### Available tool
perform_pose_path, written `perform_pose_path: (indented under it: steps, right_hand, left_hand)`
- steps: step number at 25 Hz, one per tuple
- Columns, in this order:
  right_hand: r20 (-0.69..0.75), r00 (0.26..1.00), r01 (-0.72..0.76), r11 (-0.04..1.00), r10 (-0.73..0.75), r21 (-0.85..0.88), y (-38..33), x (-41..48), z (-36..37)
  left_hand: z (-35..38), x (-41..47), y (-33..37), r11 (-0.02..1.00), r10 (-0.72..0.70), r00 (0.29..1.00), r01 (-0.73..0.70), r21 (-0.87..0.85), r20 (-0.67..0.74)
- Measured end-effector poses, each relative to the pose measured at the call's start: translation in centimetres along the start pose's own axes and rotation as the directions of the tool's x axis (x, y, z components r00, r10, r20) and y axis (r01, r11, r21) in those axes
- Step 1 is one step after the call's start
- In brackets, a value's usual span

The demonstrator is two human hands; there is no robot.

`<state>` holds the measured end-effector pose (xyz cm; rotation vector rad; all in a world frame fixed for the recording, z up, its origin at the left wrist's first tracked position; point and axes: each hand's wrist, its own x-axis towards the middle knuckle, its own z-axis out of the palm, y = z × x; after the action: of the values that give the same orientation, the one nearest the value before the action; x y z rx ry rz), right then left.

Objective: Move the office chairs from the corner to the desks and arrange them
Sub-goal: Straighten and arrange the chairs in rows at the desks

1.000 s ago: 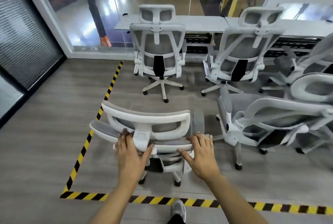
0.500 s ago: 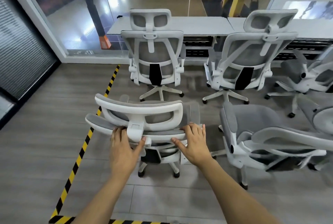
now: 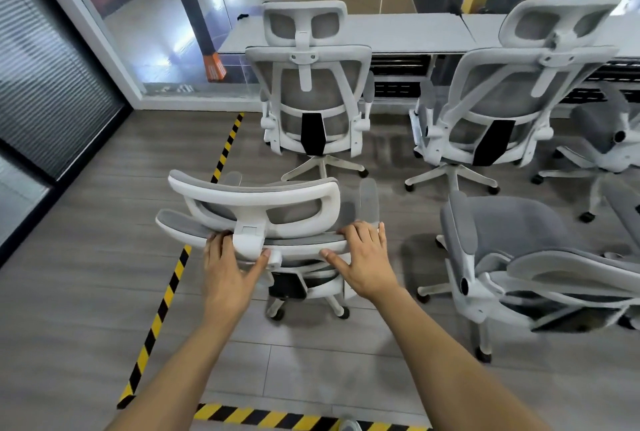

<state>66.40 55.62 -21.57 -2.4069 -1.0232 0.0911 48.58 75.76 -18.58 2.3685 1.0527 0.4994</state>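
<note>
1. The left hand (image 3: 230,266) and right hand (image 3: 363,257) both grip the top edge of the nearest chair (image 3: 256,209).
2. That chair stands behind another chair (image 3: 313,94) at the bench (image 3: 408,32).

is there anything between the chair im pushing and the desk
Yes. A parked chair stands straight ahead of the held chair, already at the desk. Both hands rest on the held chair's back.
</note>
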Motion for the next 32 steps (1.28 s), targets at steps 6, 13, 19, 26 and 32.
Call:
perform_pose_path:
  steps: [6,13,19,26,32]
  right_hand:
    - [0.049,0.999,-0.009,0.999,0.011,-0.042,-1.8,-0.4,-0.7]
    - [-0.27,0.92,-0.355,0.897,0.284,-0.264,11.7,-7.9,-10.6]
    - [-0.158,0.81,-0.542,0.62,0.564,-0.567,26.9,-10.5,-20.7]
    - [0.023,0.923,-0.293,0.74,0.384,-0.605,32.0,-9.1,-22.5]
    - [-0.002,0.932,-0.3,0.769,0.362,-0.564,32.3,-6.5,-22.3]
  left_hand:
    - [-1.2,0.4,-1.7,0.998,-0.007,1.0,0.009,-0.063,0.029]
    - [0.1,-5.0,9.2,0.905,0.392,0.856,-0.425,-0.026,-0.335]
    - [10.3,-1.1,17.5,0.835,0.366,0.89,-0.444,0.327,0.274]
    - [13.7,-0.6,17.5,0.763,0.148,0.959,-0.267,0.588,0.242]
    - [13.6,-0.3,17.5,0.763,0.147,0.96,-0.263,0.59,0.239]
